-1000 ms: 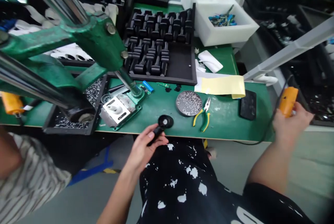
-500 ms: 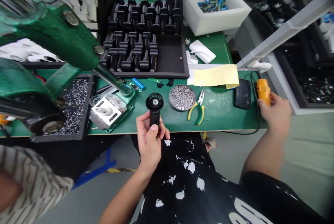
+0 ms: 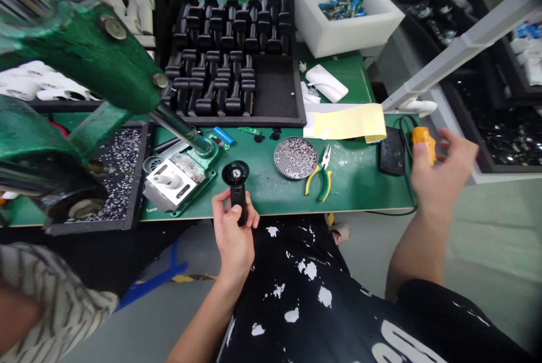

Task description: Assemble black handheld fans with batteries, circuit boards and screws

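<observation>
My left hand (image 3: 232, 237) is shut around the black handle of a round-headed black device (image 3: 237, 193), whose disc-shaped head (image 3: 235, 173) faces up just over the bench's front edge. My right hand (image 3: 440, 174) is open above the right end of the green workbench (image 3: 355, 193), fingers spread. Just beside those fingers is an orange corded tool (image 3: 423, 144), which the hand seems not to grip. Combination pliers with yellow-green handles (image 3: 319, 183) and a round metal dish of small parts (image 3: 295, 158) lie between my hands.
A green bench press (image 3: 84, 64) stands at left above a tray of fragments (image 3: 121, 174) and a metal fixture (image 3: 171, 182). Behind are a black tray of black handles (image 3: 232, 58) and a white bin (image 3: 339, 24). A co-worker's striped sleeve (image 3: 38, 289) intrudes at lower left.
My right hand has let go of the orange tool and its fingers have spread. My left hand has turned the black device upright and moved it slightly left.
</observation>
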Demonstrator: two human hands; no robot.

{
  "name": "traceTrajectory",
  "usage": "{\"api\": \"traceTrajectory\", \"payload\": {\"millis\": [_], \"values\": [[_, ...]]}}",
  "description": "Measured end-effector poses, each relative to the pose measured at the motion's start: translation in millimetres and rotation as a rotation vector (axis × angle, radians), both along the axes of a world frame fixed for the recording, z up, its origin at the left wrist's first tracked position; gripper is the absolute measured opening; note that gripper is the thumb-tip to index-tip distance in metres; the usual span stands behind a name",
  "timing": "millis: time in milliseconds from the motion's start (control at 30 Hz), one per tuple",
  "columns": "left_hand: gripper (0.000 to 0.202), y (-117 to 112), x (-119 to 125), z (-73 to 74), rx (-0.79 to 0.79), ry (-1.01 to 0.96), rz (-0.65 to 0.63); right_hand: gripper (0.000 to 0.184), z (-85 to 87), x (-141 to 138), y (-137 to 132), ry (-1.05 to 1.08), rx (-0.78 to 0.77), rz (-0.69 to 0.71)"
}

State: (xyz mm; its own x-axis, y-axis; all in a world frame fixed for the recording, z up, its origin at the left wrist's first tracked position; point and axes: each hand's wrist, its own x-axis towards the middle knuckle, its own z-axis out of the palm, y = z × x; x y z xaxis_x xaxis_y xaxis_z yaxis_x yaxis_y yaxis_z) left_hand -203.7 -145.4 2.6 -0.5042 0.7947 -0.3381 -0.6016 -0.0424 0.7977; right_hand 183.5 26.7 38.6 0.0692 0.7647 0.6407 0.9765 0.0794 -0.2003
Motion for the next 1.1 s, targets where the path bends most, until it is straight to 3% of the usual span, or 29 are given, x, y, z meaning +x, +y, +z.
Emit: {"api": "traceTrajectory", "payload": {"millis": [100,200,300,400,567,733,833,900,967,1033,1100], "values": [[0.021,0.0,-3.5,-2.2,0.018,0.011,0.009,0.036,15.9,-98.8,1.5,0.157,-0.195,0.368],[0.022,-1.2,-3.9,-2.2,0.042,0.006,-0.002,0.030,19.1,-193.0,12.0,0.033,-0.462,0.687],[0.020,-6.0,-4.3,-0.6,0.066,-0.021,-0.020,0.029,11.1,-259.8,29.1,-0.226,-0.603,0.774],[0.018,-13.7,-7.7,0.6,0.077,-0.043,0.007,0.030,-0.8,-296.2,43.2,-0.426,-0.646,0.779],[0.020,-29.3,-20.9,0.0,0.132,-0.033,0.100,0.033,-12.8,-313.1,54.7,-0.549,-0.645,0.762],[0.024,-43.6,-31.9,0.0,0.204,0.005,0.117,0.037,0.7,-307.7,47.6,-0.469,-0.652,0.782],[0.023,-44.3,-31.7,-0.6,0.222,0.031,0.079,0.039,14.7,-299.9,21.3,-0.159,-0.744,0.951],[0.024,-39.3,-26.8,-2.1,0.247,0.041,0.047,0.046,16.0,-296.5,-6.5,0.154,-0.938,1.125],[0.026,-30.4,-18.3,-4.3,0.278,0.037,0.003,0.062,6.9,-296.6,-36.9,0.498,-1.134,1.263],[0.025,-19.5,-9.1,-6.6,0.302,0.047,-0.055,0.072,-7.9,-297.2,-61.6,0.816,-1.222,1.309],[0.025,-7.5,-3.5,-8.6,0.306,0.146,-0.163,0.071,-16.4,-291.6,-73.8,1.076,-1.189,1.220]]}}
